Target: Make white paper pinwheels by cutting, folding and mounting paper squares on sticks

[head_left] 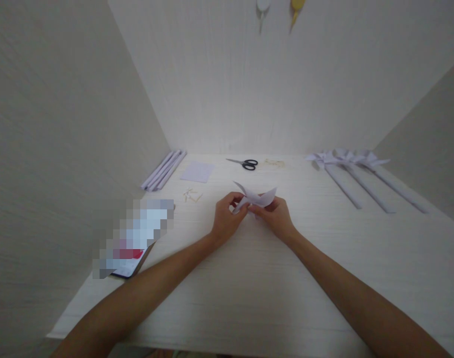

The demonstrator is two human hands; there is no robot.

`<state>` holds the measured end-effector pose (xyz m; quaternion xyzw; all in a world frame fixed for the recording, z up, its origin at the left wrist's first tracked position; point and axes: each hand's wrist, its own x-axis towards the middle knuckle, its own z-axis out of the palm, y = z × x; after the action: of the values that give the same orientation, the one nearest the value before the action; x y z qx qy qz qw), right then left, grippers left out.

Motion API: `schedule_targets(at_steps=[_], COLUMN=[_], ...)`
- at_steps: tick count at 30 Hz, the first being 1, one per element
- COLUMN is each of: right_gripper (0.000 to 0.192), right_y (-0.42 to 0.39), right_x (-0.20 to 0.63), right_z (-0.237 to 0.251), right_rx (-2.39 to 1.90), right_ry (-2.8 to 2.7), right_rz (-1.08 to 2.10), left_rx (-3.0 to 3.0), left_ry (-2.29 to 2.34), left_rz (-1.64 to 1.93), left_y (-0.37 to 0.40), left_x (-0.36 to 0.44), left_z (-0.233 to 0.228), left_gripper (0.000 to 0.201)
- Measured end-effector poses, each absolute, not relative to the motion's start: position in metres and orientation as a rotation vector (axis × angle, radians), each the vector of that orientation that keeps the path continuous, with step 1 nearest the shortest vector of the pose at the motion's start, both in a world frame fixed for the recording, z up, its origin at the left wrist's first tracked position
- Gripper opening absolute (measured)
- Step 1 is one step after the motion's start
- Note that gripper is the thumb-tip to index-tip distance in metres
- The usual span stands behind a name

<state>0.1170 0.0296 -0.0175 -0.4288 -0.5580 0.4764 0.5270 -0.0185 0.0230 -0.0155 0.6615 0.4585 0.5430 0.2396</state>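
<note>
Over the middle of the table, a pale lilac paper pinwheel (260, 198) with curled blades is held between both hands. My left hand (229, 216) is closed, thumb and fingers pinching its left side. From the other side, my right hand (274, 215) grips it as well, the thumb meeting the left one near the centre. The fingers cover the pinwheel's lower part. Beyond the hands lie black-handled scissors (245, 163) and a flat square of lilac paper (197, 171). Several small pale sticks (191, 195) are scattered left of my hands.
Several rolled paper tubes (164, 170) lie at the back left. Three pinwheels on paper sticks (364, 181) rest at the back right. A blurred phone (137, 243) sits beside my left forearm. Small beige pieces (274, 162) lie right of the scissors. Walls enclose the table (249, 298).
</note>
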Motion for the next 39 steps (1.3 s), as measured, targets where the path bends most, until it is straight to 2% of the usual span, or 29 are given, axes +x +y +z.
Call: schedule_targets(at_steps=[8, 19, 32, 39], right_gripper=[0.022, 0.03, 0.027, 0.024], right_y=[0.031, 0.035, 0.035, 0.038], right_x=[0.118, 0.119, 0.119, 0.118], right_z=[-0.019, -0.022, -0.017, -0.017], right_rx=[-1.011, -0.976, -0.989, -0.919], right_ry=[-1.43, -1.436, -1.183, -1.164], right_rz=[1.094, 1.201, 1.217, 1.222], left_rx=[1.83, 1.864, 1.695, 1.927], left_ry=[1.325, 1.422, 1.474, 1.374], left_rz=[1.488, 1.408, 1.479, 1.14], left_y=[0.02, 0.018, 0.02, 0.018], left_x=[-0.017, -0.018, -0.02, -0.011], left_z=[-0.014, -0.012, -0.011, -0.003], left_gripper=[0.008, 0.011, 0.017, 0.027])
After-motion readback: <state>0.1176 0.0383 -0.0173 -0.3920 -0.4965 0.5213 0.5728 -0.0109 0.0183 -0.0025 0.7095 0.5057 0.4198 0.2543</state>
